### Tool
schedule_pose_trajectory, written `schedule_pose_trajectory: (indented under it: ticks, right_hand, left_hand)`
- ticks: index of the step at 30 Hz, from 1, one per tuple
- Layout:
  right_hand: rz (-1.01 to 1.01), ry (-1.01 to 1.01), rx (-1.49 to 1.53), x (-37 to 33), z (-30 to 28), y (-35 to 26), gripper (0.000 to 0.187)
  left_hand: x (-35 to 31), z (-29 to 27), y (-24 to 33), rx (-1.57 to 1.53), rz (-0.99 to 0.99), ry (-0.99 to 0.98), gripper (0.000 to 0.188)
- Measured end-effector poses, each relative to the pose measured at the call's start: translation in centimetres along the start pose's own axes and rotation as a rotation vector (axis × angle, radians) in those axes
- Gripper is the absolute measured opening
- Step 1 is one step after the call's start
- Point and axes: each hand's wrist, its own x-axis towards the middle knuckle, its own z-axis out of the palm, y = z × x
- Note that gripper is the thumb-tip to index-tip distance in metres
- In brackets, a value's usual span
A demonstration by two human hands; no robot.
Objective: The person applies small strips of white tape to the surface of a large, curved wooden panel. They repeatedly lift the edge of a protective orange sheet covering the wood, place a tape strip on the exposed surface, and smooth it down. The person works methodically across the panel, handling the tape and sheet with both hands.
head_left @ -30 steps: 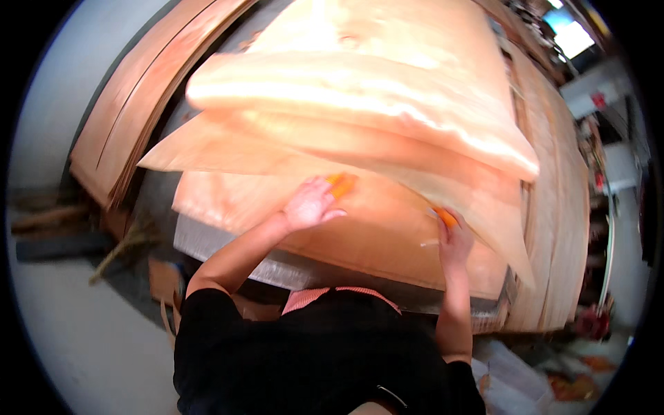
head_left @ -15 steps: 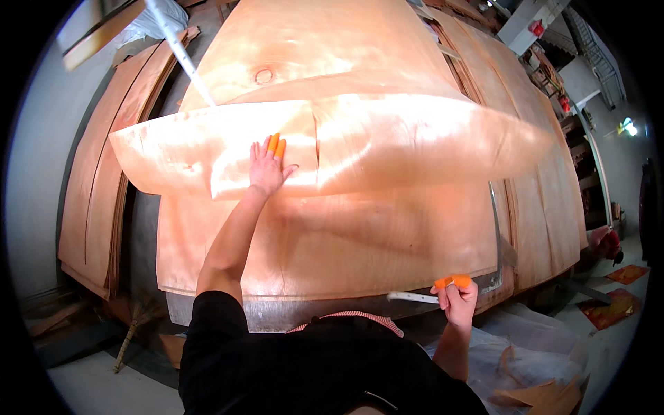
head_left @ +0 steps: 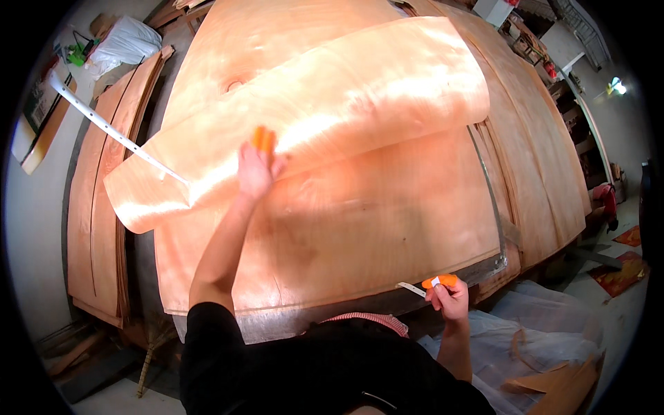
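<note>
A large wood veneer sheet (head_left: 387,90) lies bowed in a slanting curl over a stack of veneer (head_left: 360,228). My left hand (head_left: 257,169), fingers spread and slightly blurred, is at the curl's near side. Orange covers wrap two of its fingers; whether the palm touches the veneer I cannot tell. Near the stack's front right corner, my right hand (head_left: 449,297) is closed around a narrow, light-coloured blade (head_left: 411,288) pointing left. Orange covers are on its fingers too. A long white strip with holes (head_left: 114,131) slants down from the upper left to the curled sheet.
More veneer stacks stand at the left (head_left: 104,194) and right (head_left: 532,159). A grey metal edge (head_left: 270,328) shows in front of me. Clear plastic sheeting (head_left: 498,332) and veneer scraps (head_left: 560,384) lie at the lower right. A white plastic bundle (head_left: 128,41) sits at the upper left.
The curled sheet has swung aslant, its right end farther away and its left end nearer. My left hand has shifted slightly left. The white strip has tilted left; my right hand keeps the blade.
</note>
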Motion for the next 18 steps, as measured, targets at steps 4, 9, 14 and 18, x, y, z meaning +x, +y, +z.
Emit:
schedule_pose_trajectory:
  ticks: [4,9,14,18]
  right_hand:
    - [0.050,0.040,-0.034,-0.5,-0.1,0.3,0.016]
    - [0.097,0.025,0.002,-1.3,0.3,0.2,0.018]
    - [0.098,0.014,0.005,-1.9,0.5,0.7,0.018]
    - [0.112,0.002,0.031,-2.2,0.1,1.3,0.016]
  left_hand:
    - [-3.1,-0.5,3.3,0.060,0.021,-0.181,0.090]
    - [-2.7,1.7,-1.1,0.223,-0.068,-0.221,0.102]
    - [0.6,1.0,-2.8,0.261,-0.100,-0.313,0.103]
    - [3.1,-0.2,-3.0,0.257,-0.151,-0.500,0.102]
